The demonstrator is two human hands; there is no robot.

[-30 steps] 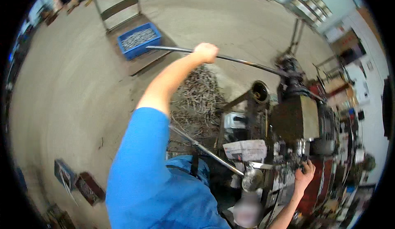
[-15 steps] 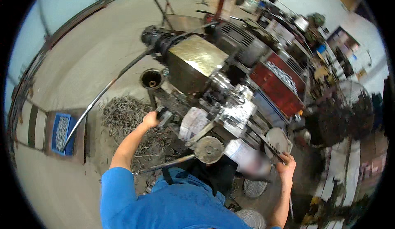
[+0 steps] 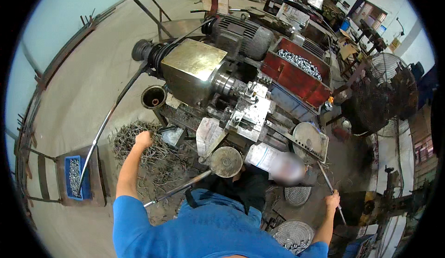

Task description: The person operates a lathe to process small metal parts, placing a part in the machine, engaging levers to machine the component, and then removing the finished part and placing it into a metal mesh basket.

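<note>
My right hand (image 3: 332, 199) is wrapped round a slim metal lever (image 3: 327, 178) at the right side of the machine. My left hand (image 3: 144, 139) is curled into a fist above a heap of stringy metal shavings (image 3: 125, 147), apart from the grey box-like piece (image 3: 173, 136) beside it. Whether anything small is inside that fist is hidden. Between the hands stands a lathe-like machine with a brass-coloured top cover (image 3: 194, 58), a shiny chuck (image 3: 224, 83) and an oily metal slide (image 3: 252, 112). A round dark pad (image 3: 226, 162) sits in front of it.
A long pipe (image 3: 111, 112) runs from the machine down to a blue bin (image 3: 85, 193) of small metal parts at left. A red bin (image 3: 293, 82) of similar parts stands behind. A large fan (image 3: 382, 93) is at right; perforated round stools (image 3: 297, 196) stand low down.
My left hand has moved left, away from the grey piece. My right hand has moved down and slightly right with the lever, which now slants downward. The view has shifted a little.
</note>
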